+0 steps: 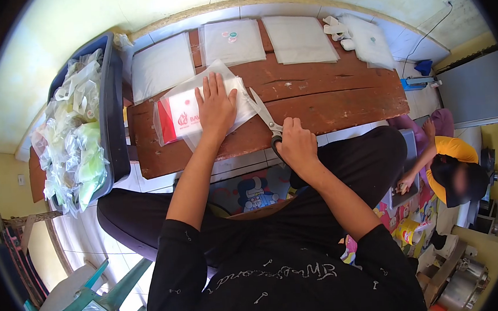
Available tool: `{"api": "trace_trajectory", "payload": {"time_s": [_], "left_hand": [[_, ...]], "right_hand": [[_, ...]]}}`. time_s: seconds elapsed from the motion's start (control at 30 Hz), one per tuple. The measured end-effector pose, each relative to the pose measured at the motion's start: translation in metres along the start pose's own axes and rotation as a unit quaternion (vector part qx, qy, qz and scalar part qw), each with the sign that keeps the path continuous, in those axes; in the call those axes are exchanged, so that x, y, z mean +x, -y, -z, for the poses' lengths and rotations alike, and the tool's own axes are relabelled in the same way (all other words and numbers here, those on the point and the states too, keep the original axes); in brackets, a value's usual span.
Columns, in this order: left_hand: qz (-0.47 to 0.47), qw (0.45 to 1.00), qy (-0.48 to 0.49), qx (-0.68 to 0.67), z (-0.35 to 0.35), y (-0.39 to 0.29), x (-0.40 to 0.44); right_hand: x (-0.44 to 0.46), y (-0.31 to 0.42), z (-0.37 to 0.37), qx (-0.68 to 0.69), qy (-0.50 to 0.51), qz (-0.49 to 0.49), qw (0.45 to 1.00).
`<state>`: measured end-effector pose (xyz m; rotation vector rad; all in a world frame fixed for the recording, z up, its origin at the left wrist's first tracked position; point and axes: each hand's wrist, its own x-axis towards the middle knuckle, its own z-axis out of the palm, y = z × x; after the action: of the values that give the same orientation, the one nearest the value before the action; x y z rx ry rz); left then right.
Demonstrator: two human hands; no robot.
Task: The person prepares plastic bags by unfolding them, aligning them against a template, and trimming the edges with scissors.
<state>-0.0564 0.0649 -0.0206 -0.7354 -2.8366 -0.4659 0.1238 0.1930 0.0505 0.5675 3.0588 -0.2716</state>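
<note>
My left hand (218, 105) lies flat with its fingers stretched out, on a small stack of clear plastic bags (223, 70) and a white packet with red print (185, 116). A red strip shows along the packet's left side. In my right hand (298, 143) is a pair of scissors (266, 115), gripped by the black handles. The blades are spread apart and point up and left, at the right edge of the stack. Whether a blade touches the plastic, I cannot tell.
Stacks of clear bags (301, 39) line the back of the brown wooden table (314, 102). Left of it stands a dark tub (117, 107) filled with plastic pieces. A person in a yellow top (456, 149) sits at right by a grey bin (408, 144). A green chair (119, 286) is lower left.
</note>
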Motion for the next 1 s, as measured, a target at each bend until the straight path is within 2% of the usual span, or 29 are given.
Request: {"api": "trace_trajectory", "payload": {"time_s": [0.7,1.0], "left_hand": [[-0.001,1.0,-0.008,-0.004,-0.001,0.0,-0.001],[0.003,1.0,0.002,-0.004,0.0,0.0,0.0]], "right_hand": [[0.01,0.006,-0.001,0.018,0.011,0.005,1.0],[-0.011,-0.018,-0.003,-0.01,-0.005,0.01,1.0]]}}
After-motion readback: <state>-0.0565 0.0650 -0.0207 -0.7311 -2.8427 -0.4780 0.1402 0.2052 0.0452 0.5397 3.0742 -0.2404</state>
